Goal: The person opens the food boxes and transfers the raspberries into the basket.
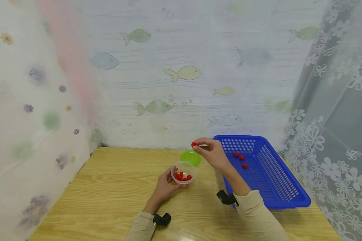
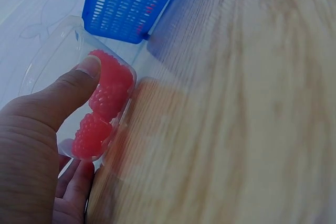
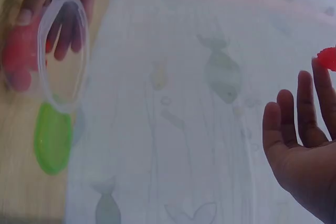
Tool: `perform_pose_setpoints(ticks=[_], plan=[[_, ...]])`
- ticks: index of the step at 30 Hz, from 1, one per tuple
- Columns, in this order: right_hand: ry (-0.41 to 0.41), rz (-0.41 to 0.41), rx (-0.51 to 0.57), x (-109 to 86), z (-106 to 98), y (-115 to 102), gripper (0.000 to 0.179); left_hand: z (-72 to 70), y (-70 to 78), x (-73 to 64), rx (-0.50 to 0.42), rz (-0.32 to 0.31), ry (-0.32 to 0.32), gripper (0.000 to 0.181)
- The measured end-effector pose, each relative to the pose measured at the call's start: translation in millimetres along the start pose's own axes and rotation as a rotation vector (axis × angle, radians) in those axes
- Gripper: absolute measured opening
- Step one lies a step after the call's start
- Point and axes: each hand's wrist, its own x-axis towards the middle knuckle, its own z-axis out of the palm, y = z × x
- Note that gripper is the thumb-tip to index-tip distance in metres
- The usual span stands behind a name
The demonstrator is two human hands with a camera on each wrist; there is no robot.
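Observation:
My left hand (image 1: 164,188) grips a small clear plastic container (image 1: 194,171), thumb on its near side and fingers around the far side. Several red raspberries (image 2: 107,100) lie at the bottom of it, seen through the wall in the left wrist view. Up and to the right, my right hand (image 1: 213,154) pinches a single raspberry (image 1: 194,144) between thumb and index finger, above and behind the container. That raspberry shows only partly at the edge of the right wrist view. Behind the container, a green lid (image 1: 194,158) lies flat on the table.
A blue perforated plastic basket (image 1: 260,190) stands at the right, with 3 loose raspberries (image 1: 244,166) on its floor. The right forearm passes over its left rim. The wooden table (image 1: 108,187) backs onto a fish-patterned curtain (image 1: 184,113), with another curtain at each side.

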Motion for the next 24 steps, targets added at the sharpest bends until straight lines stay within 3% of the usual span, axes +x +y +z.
perform_pose_setpoints(ticks=[8,11,15,18,24], plan=[[0.088,0.145,-0.092,22.4,-44,16,0.032,2.5,0.8,-1.1,-0.034,-0.011,0.026,0.087],[0.127,0.192,-0.121,28.8,-63,28,0.037,2.0,14.3,-4.1,-0.039,-0.017,0.024,0.086],[0.174,0.244,-0.143,32.8,-89,48,0.045,0.7,11.9,-3.8,-0.025,-0.013,0.009,0.086],[0.207,0.281,-0.161,32.9,-103,59,0.052,1.0,-2.6,-0.3,-0.02,-0.002,0.013,0.086],[0.25,0.325,-0.195,29.1,-124,79,0.059,2.9,0.5,0.6,-0.024,-0.015,0.037,0.084]])
